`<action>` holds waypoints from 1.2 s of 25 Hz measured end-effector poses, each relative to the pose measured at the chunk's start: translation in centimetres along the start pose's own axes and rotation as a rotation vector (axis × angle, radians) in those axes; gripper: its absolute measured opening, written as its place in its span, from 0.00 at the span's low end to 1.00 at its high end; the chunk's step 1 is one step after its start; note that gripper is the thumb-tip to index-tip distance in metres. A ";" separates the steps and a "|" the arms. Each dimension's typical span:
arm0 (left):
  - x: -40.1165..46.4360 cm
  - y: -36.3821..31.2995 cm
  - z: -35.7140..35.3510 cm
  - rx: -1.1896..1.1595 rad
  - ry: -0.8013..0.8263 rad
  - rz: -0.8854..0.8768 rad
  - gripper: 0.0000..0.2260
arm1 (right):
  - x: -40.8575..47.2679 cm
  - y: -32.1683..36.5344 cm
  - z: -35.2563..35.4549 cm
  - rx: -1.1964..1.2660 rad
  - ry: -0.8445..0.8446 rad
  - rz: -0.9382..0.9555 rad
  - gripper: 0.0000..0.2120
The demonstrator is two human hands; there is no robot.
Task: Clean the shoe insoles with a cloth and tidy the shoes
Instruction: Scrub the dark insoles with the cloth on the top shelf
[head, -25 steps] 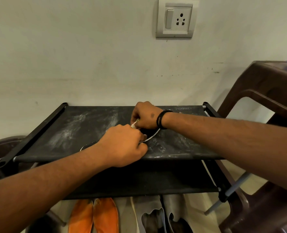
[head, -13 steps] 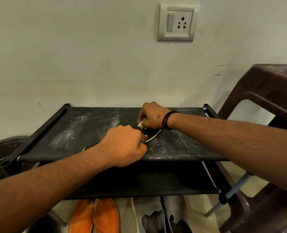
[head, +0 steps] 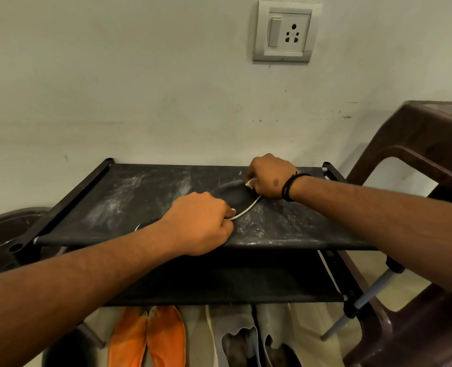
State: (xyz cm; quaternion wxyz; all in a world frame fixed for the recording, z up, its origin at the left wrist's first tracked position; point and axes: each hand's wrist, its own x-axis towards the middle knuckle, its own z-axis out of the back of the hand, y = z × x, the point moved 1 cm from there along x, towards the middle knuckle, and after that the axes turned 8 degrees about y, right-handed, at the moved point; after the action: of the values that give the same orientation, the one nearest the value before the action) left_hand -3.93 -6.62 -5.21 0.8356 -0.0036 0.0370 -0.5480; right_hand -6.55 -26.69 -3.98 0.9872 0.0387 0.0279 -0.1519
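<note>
Dim warm indoor light, soft shadows, wide-angle bending at edges, slight softness throughout

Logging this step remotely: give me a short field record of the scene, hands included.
surface: dusty black top shelf of a shoe rack
insole: dark with a white edge, lying on that shelf
left hand: pressing the insole's near end, fingers curled
right hand: gripping a small white cloth at the insole's far end
below: orange shoes, grey shoes
</note>
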 end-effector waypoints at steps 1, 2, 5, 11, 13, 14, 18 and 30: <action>-0.1 0.0 -0.1 0.000 -0.003 0.004 0.28 | 0.3 0.1 -0.1 -0.029 -0.022 -0.024 0.08; -0.2 0.0 -0.1 0.007 0.003 0.008 0.27 | 0.3 0.4 -0.3 -0.014 -0.009 0.003 0.08; -0.5 -0.1 0.1 0.025 0.039 0.022 0.18 | -2.0 2.3 -0.5 0.132 0.184 0.185 0.05; -0.4 -0.1 0.4 0.003 0.049 0.015 0.20 | -0.9 0.6 0.2 -0.005 0.095 0.082 0.07; -0.5 0.0 0.3 0.000 0.041 0.004 0.21 | -0.1 0.0 0.5 -0.014 0.037 0.016 0.07; -0.7 0.0 0.4 -0.002 0.040 0.001 0.20 | -0.1 0.0 0.5 0.011 0.053 0.035 0.07; -0.8 -0.1 0.5 -0.013 0.048 0.025 0.18 | -3.4 1.8 0.1 0.197 0.302 0.208 0.04; 0.2 5.8 1.1 -0.467 0.087 0.054 0.16 | -1.4 0.0 -0.3 -0.129 0.012 0.018 0.08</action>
State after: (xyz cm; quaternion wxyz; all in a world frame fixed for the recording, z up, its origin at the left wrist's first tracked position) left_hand 1.56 -4.51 -4.44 0.8240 -0.1723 0.1987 -0.5018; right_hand -7.87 -26.27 -4.15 0.9888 -0.0240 0.0433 -0.1406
